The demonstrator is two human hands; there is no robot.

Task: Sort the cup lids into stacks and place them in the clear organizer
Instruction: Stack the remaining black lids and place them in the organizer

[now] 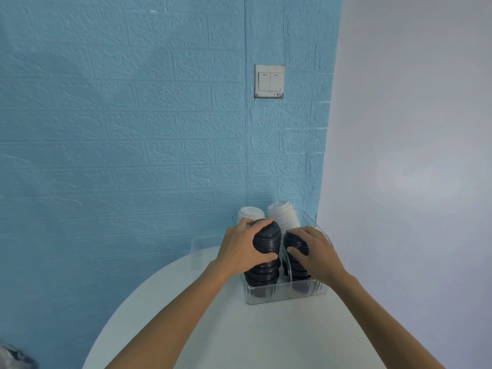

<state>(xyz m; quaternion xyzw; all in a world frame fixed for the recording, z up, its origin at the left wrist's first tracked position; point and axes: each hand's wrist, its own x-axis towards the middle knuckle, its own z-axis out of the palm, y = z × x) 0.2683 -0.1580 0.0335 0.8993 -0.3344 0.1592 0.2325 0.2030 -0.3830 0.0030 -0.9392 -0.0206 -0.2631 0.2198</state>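
Observation:
A clear organizer [286, 292] stands on the round white table, near its far edge. Its front left compartment holds a tall stack of black lids [267, 242], and my left hand [243, 247] grips the upper part of that stack. In the front right compartment stands a second black lid stack [295, 245]; my right hand [315, 253] holds it from the right, fingers curled over its top. Behind them are two white lid stacks, one at the back left [250, 213] and a taller one at the back right [283, 215].
The white table [239, 331] reaches the blue brick-patterned wall, which carries a light switch [269, 81]. A second clear container [198, 253] sits left of the organizer. A grey wall rises on the right. Something dark lies at the bottom left corner [13, 356].

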